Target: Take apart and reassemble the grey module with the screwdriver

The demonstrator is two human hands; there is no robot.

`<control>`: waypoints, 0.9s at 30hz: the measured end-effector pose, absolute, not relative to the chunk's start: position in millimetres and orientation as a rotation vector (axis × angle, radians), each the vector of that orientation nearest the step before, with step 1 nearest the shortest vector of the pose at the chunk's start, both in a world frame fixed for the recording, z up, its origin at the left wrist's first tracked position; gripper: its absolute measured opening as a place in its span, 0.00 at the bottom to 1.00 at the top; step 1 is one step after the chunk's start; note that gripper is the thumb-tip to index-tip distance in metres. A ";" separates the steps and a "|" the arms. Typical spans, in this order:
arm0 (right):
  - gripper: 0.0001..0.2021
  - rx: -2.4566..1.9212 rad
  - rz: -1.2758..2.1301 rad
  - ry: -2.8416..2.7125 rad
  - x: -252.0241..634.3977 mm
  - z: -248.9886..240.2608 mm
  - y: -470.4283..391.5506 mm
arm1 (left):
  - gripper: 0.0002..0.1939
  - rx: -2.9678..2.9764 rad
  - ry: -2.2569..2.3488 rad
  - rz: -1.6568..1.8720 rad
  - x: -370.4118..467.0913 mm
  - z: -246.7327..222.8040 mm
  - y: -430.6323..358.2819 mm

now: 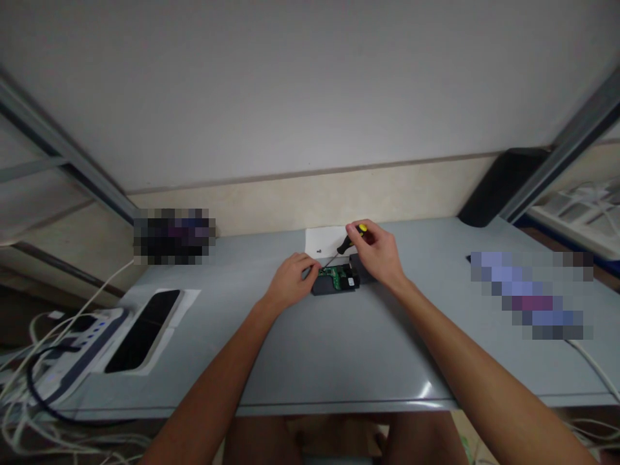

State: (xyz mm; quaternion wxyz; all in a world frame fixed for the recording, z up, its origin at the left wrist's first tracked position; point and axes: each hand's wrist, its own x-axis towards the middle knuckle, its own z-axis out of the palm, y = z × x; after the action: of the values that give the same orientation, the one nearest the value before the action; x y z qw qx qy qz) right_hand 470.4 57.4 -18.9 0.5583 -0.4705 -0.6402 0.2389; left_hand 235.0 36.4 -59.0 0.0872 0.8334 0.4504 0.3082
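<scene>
A small dark device with an exposed green circuit board [334,279] lies flat on the grey table. My left hand [292,281] has its fingers closed on the left end of the device. In my right hand [378,248] is a black and yellow screwdriver [345,245], tilted so that its thin shaft reaches down to the board's upper left part, by my left fingertips. A dark grey part [362,270] sits beside the device, partly under my right hand. Behind them, a tiny dark screw [318,251] rests on white paper [312,239].
On the left lie a black phone [144,330] on paper and a white power strip [92,349] with tangled cables. A blurred dark object [174,236] stands back left, a black cylinder [501,187] back right. Another blurred object [527,294] lies on the right.
</scene>
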 end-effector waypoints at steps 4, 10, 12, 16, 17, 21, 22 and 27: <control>0.26 -1.103 0.560 -1.513 469.3 -20.4 57.8 | 0.13 2.484 1.340 0.911 235.4 -59.2 36.5; 0.21 -1.005 0.566 -1.606 462.7 -16.0 52.8 | 0.12 2.493 1.332 0.871 234.8 -61.3 38.7; 0.20 -0.966 0.524 -1.636 459.3 -13.3 50.6 | 0.12 2.491 1.324 0.864 234.4 -61.4 39.1; 0.16 -0.895 0.485 -1.692 453.5 -8.4 48.1 | 0.12 2.470 1.298 0.869 233.9 -61.1 39.2; 0.16 -0.884 0.490 -1.703 452.5 -7.3 48.3 | 0.12 2.463 1.295 0.871 233.9 -61.1 39.3; 0.16 -0.860 0.509 -1.733 448.5 -3.9 54.2 | 0.12 2.457 1.291 0.862 233.7 -61.5 40.1; 0.16 -0.858 0.510 -1.743 447.1 -3.1 56.9 | 0.12 2.459 1.291 0.859 233.7 -61.8 40.3; 0.16 -0.839 0.479 -1.776 433.5 0.0 72.6 | 0.11 2.474 1.282 0.863 233.6 -63.0 40.9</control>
State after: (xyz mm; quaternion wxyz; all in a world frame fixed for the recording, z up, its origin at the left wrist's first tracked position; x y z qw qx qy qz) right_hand 433.5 72.6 0.0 0.5311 -0.3518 -0.7442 0.2007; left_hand 233.6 40.9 -63.0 0.1122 0.8428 0.4368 0.2939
